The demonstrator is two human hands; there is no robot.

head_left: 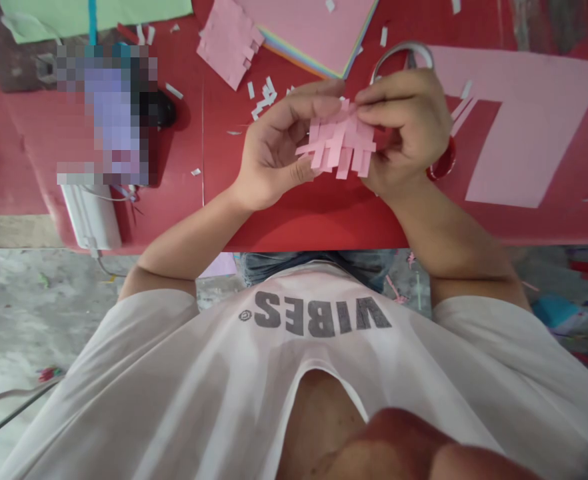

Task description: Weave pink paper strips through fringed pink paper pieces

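Note:
Between my two hands, just above the red table, is a small piece of woven pink paper strips [341,137], its strip ends sticking out loosely toward me. My left hand [284,143] grips its left side, the thumb at the lower left corner and the fingers curled around the back. With thumb and forefinger, my right hand [409,113] pinches the upper right edge. Behind the right hand lies a pair of scissors, partly hidden, with a red handle loop [443,160] showing below the wrist. A roll of tape [427,55] shows just beyond the right knuckles.
A woven pink paper piece [229,43] lies beside a stack of coloured paper [319,30]. Cut pink sheet [519,120] is at the right. White paper scraps [264,97] are scattered about. At the left are a black mouse [161,109], a white power strip [91,213] and a blurred patch.

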